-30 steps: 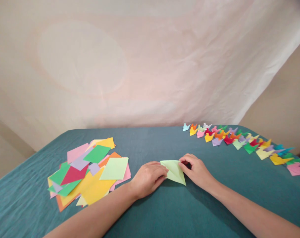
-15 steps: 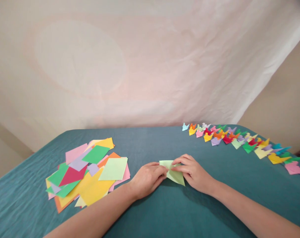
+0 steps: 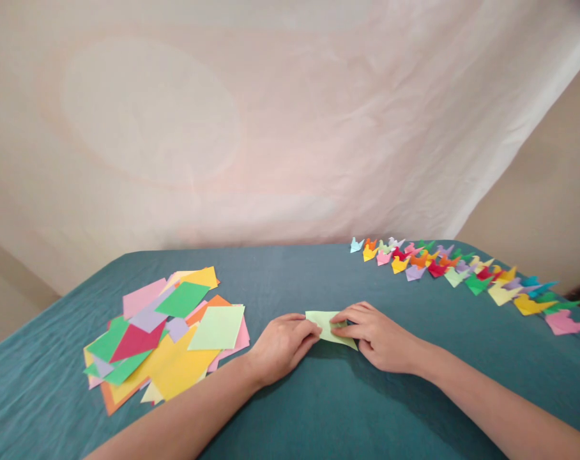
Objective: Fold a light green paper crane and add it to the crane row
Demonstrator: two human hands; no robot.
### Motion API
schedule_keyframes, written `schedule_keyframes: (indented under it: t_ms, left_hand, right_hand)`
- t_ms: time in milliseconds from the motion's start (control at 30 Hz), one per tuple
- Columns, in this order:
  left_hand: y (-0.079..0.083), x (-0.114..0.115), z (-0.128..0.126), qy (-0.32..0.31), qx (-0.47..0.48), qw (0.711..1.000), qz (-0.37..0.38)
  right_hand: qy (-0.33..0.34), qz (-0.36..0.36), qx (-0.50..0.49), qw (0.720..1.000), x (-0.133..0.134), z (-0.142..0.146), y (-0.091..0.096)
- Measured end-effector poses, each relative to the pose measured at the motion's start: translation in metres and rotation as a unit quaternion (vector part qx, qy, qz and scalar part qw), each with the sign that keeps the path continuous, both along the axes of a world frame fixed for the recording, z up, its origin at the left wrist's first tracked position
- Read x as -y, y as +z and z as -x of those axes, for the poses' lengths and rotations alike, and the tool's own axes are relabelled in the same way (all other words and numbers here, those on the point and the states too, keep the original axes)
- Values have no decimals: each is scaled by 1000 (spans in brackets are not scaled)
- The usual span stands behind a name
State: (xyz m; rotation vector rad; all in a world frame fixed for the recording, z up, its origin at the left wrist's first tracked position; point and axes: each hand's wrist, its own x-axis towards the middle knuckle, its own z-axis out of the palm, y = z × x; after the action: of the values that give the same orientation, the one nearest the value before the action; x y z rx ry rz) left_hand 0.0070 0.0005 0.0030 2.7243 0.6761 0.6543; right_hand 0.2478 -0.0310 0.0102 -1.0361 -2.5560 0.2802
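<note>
Between my hands is a small sheet of light green paper (image 3: 324, 326), its front edge curved a little above the cloth. My left hand (image 3: 286, 345) pinches the paper's left side between thumb and fingers. On the right side, my right hand (image 3: 379, 337) grips the sheet, its fingers lying over the top face and the thumb tucked near the right edge. Both hands hide parts of the paper's sides.
Left on the teal tablecloth (image 3: 271, 421) lies a loose pile of coloured paper sheets (image 3: 175, 361). Several folded paper birds (image 3: 503, 294) stand in slanting rows at the back right. A pale draped sheet (image 3: 271, 128) hangs behind the table.
The paper's front edge has come up, so the sheet looks narrower from front to back. My hands stay close to the same place; the view has shifted slightly.
</note>
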Motion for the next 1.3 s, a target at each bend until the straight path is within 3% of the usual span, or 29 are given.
schedule_keyframes:
  t_ms: [200,433,667,767,833,900,967,1100,1300]
  left_hand:
    - [0,0,1,63,24,996,61]
    - [2,-1,0,112,60,982,138]
    - [0,-3,-1,112,89,973,182]
    - [-1,-3,0,109,102,978,147]
    - [2,0,-1,98,101,988,68]
    - [9,7,-3,61,64,996,-23]
    - [16,16,-7,16,-20,998,-64]
    - [23,32,-11,-22,-143,988,-47]
    - [17,32,-10,-24,-193,981,12]
  right_hand:
    - [-1,83,-27,996,6,-2,21]
    - [-78,102,-107,986,-1,5,7]
    - [-140,112,-203,963,-6,10,-3]
    - [-148,118,-232,954,-9,11,-7]
    - [-154,121,-234,952,-12,11,-10]
    - [-154,122,-229,953,-14,11,-13]
    - [-150,122,-225,955,-17,10,-17]
    - [-152,108,-223,957,-21,9,-23]
    - [-168,80,-221,957,-21,9,-27]
